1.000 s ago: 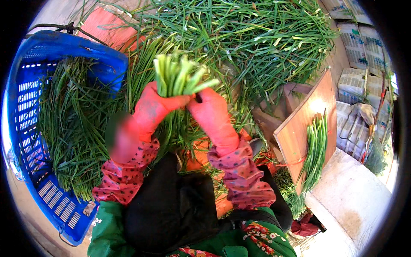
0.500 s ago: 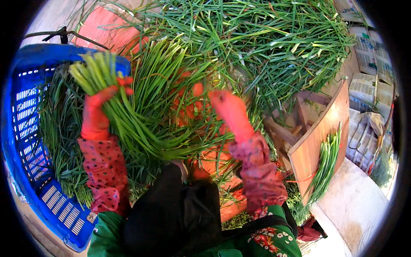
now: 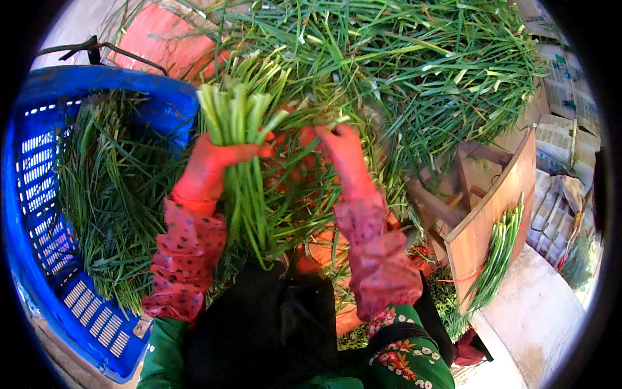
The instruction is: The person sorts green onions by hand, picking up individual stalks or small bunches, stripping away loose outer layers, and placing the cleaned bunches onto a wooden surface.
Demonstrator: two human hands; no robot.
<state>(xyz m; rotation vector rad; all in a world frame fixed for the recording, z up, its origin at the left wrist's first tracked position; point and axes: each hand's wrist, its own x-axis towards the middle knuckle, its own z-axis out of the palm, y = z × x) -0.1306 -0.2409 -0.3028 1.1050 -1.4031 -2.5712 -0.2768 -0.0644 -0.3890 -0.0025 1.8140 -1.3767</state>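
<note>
My left hand (image 3: pixel 214 165), in a red glove, is wrapped round a bunch of chive-like green stalks (image 3: pixel 243 120). Their pale cut ends point up and away, and the long stems hang down over my lap. To the right of it, my right hand (image 3: pixel 343 152), gloved in red too, pinches a green stalk (image 3: pixel 304 152) between thumb and fingers near its pale end. Both forearms wear red patterned sleeve covers. A large pile of loose green stalks (image 3: pixel 402 65) lies beyond my hands, with more strewn between and beneath them.
At my left stands a blue slotted basket (image 3: pixel 39 188) with long greens in it. To the right, a tilted wooden stand (image 3: pixel 486 220) has a tied bunch of stalks (image 3: pixel 499 249) against its board. A reddish board (image 3: pixel 162 42) lies at the far left.
My left hand has moved right with the bunch, which now stands more upright. My right hand has come slightly closer to it and now shows a stalk in its fingers.
</note>
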